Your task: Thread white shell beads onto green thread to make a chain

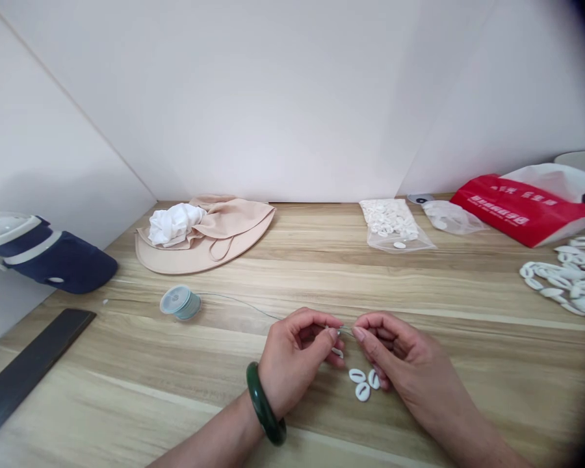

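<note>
My left hand point(302, 348), with a dark green bangle point(262, 403) at its wrist, is closed on a thin cord point(244, 301). A white cowrie shell point(338, 353) shows at its fingertips. Just to the right, my right hand point(394, 344) pinches the cord's end between thumb and forefinger, close to the left fingertips. From the left hand the cord runs back to a pale blue-green spool point(181, 303). Below the fingers, several loose cowrie shells point(363, 391) lie on the wooden table, one partly beside my right fingers.
At the back sit a beige sun hat point(199, 257) with a white cloth bundle point(175, 223) and a clear bag of shells point(392, 221). To the right are a red bag point(521, 208) and strung shells point(565, 279). A navy bottle point(73, 260) and a dark flat bar point(34, 364) lie left.
</note>
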`<state>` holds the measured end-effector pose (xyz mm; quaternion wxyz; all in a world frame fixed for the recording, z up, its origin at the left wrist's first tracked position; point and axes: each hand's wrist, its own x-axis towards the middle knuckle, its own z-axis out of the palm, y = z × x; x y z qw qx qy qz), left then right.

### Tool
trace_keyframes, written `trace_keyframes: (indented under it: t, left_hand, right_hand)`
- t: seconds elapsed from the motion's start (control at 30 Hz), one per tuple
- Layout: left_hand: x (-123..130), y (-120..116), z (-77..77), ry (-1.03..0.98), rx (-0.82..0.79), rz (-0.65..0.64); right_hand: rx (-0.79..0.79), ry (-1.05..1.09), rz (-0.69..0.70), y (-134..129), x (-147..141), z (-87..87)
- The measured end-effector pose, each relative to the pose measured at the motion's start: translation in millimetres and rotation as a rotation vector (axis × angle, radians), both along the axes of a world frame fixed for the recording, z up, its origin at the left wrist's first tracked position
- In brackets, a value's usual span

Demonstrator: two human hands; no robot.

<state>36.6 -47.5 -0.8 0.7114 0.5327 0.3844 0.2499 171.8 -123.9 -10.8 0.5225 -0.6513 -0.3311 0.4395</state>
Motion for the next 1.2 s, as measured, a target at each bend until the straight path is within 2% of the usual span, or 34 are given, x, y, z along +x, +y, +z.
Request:
trace_keyframes:
  t: [0.2,0.47,0.6,0.7,0.8,0.97,1.2]
  left_hand:
    - [-1.3,-1.6,-4.1,-0.022,0.071,-0.02]
    - [-0.1,-0.8,-4.2,0.001,0.008,-0.019]
    - [-0.7,0.5,-4.3,-0.027,-0.076,-0.052]
    - [-1.1,0.8,-4.2,-0.088,-0.099,-0.03]
    - [-1.0,0.2,-4.6,-0.092,-0.087,0.003]
    - [0.0,-1.0,-5.5,-0.078,-0.061,0.007]
    - [-1.3,-2.9,-7.0,-0.071,-0.024,-0.005]
  right_hand:
    - [0.002,-0.074,0.063,-0.7,0.1,-0.8]
    - [0.027,-0.159,0.092,-1.3,0.9,-3.9]
    - [0.03,-0.111,0.039,-1.1,1.6,-3.4]
    - [0.092,-0.106,-0.01,-2.2,3.3,-2.4]
    - [0.17,-0.195,-0.012,-4.0,4.4,-1.5]
    - [0.204,-0.354,0.025,-5.0,3.1,-2.3]
    - [0.185,-0.353,0.064,-3.8,0.9,-2.5]
